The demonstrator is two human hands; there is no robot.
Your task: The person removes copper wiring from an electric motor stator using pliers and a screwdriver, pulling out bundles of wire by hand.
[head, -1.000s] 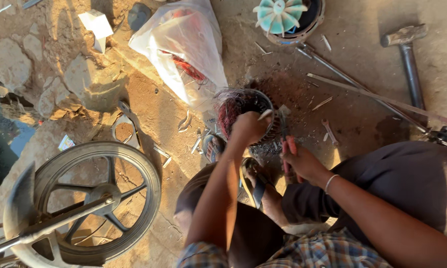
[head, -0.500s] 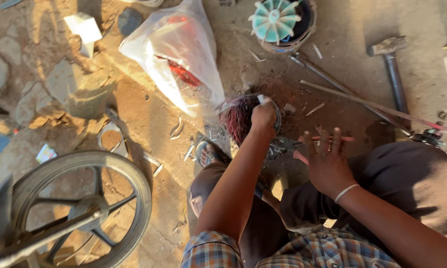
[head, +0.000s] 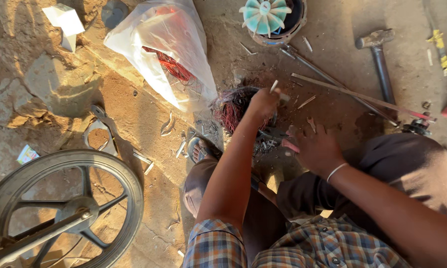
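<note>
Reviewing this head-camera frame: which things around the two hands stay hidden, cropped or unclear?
- Head view: the left hand covers the top of the red wire coil, and what its fingers pinch is too small to identify.
- Head view: the right hand hides the dark metal part beneath it.
- Head view: the wheel is cut off by the left and bottom edges.
- Head view: the plastic bag blurs its red contents.

An open-air repair workshop on bare dirt ground, shown by a hammer, metal rods, a motor fan, copper winding wire and a spoked wheel.
</note>
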